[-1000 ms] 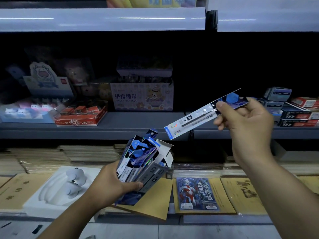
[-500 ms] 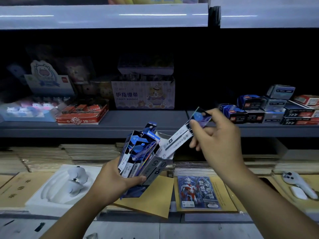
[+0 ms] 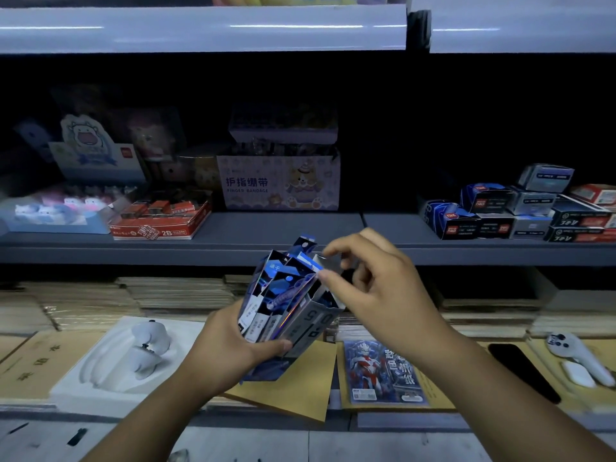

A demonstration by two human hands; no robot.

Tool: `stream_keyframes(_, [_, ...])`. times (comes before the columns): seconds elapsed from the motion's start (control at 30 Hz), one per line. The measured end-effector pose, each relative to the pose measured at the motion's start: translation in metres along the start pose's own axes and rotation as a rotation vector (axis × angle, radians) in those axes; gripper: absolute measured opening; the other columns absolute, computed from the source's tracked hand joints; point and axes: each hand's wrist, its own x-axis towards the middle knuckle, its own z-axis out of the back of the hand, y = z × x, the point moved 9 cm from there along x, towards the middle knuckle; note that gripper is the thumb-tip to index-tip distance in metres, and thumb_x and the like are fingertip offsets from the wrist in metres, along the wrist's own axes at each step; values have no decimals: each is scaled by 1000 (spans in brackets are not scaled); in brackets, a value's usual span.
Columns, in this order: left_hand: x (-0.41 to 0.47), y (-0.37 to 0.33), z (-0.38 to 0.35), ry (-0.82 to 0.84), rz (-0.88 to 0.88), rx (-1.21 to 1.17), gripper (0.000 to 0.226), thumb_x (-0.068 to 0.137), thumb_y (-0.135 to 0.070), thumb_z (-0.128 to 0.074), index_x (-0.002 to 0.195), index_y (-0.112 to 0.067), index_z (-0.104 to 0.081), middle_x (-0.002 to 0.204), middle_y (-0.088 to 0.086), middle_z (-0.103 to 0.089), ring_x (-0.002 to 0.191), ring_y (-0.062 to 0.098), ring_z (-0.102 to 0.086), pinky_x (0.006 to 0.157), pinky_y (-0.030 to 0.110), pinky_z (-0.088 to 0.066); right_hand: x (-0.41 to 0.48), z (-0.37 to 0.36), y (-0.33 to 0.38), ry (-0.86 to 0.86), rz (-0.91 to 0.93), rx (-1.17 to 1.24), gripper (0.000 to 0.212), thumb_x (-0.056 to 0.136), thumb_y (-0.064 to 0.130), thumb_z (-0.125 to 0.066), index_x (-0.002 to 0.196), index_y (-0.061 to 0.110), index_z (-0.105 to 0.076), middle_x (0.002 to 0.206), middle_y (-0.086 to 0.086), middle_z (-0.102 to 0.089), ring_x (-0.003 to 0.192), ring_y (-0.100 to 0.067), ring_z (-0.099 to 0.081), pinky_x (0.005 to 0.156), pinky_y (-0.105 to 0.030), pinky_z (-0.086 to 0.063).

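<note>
Left hand (image 3: 233, 345) holds the open grey cardboard box (image 3: 306, 325) of narrow blue-and-white card packs (image 3: 283, 288), tilted, just below the dark grey shelf (image 3: 283, 228); its grip is curled round the box's lower half. Right hand (image 3: 383, 288) is at the box mouth, thumb and forefinger curved over the pack tops; cannot tell whether this grip pinches or only touches.

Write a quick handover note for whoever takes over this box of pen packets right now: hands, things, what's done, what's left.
Left hand grips the open box from below, tilted toward the right.
Right hand hovers at the box's mouth, fingertips by the top flap; whether it pinches anything cannot be told.
Done: the blue packets stand in the box, tops sticking out.
Left: probably settle the packets, close the flap and set the box on the grey shelf.
</note>
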Motion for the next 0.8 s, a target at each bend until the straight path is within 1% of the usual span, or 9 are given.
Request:
stream_keyframes(0.1, [2,0,-1,15,-5,14,46,66,-27,-95,104,-31,-70,94,-20,-77,86,5,-75,79,33,-62,-2,-11,8,79,27,153,12,89,30,-78,100,30,-72,95,7,-52,61,-13,-47,60,-23,-42])
stream_keyframes(0.2, [3,2,-2,30,-3,26,48,65,-28,-95,105,-30,-69,94,-17,-78,86,7,-75,80,36,-62,-3,-16,9,107,29,190,10,87,26,-81,89,26,-71,94,4,-53,61,-13,-46,60,-27,-44])
stream_keyframes(0.3, [2,5,-4,46,6,28,47,65,-27,-95,104,-29,-69,93,-14,-78,84,9,-76,81,40,-62,-7,-23,7,146,14,129,16,87,34,-80,89,24,-67,95,7,-51,62,-9,-46,62,-26,-42])
stream_keyframes(0.37, [2,7,-5,61,10,33,48,65,-28,-96,105,-29,-69,94,-12,-79,84,11,-76,82,42,-62,-9,-24,4,104,-9,82,19,86,37,-80,88,25,-66,94,9,-51,65,-6,-48,63,-22,-40])
stream_keyframes(0.47, [1,8,-6,73,12,34,53,63,-28,-96,108,-28,-69,96,-12,-79,87,11,-76,83,43,-62,-7,-24,-1,57,-56,198,18,87,26,-81,79,19,-67,88,6,-54,63,-7,-49,62,-17,-38])
stream_keyframes(0.53, [1,9,-6,68,17,28,52,63,-25,-96,108,-28,-70,96,-12,-79,87,11,-76,84,43,-62,-7,-29,-2,101,-78,255,18,90,23,-78,79,15,-66,89,3,-54,63,-8,-46,63,-21,-40])
stream_keyframes(0.63, [2,12,-10,75,37,26,52,62,-26,-97,107,-27,-70,96,-9,-79,85,13,-76,82,46,-62,-7,-32,-6,136,-91,231,18,93,24,-75,79,17,-64,92,4,-52,64,-9,-46,65,-25,-42])
stream_keyframes(0.7, [3,13,-12,75,48,25,53,61,-30,-98,106,-27,-70,95,-8,-79,84,13,-76,82,46,-62,-7,-30,-7,123,-107,260,16,90,24,-78,79,17,-68,90,4,-55,66,-11,-50,67,-27,-45])
stream_keyframes(0.8, [5,10,-12,63,40,29,52,60,-32,-98,104,-25,-72,94,-9,-79,83,11,-76,79,41,-62,-4,-18,-10,72,-139,396,11,86,21,-82,80,13,-78,86,1,-63,74,-15,-60,71,-31,-52])
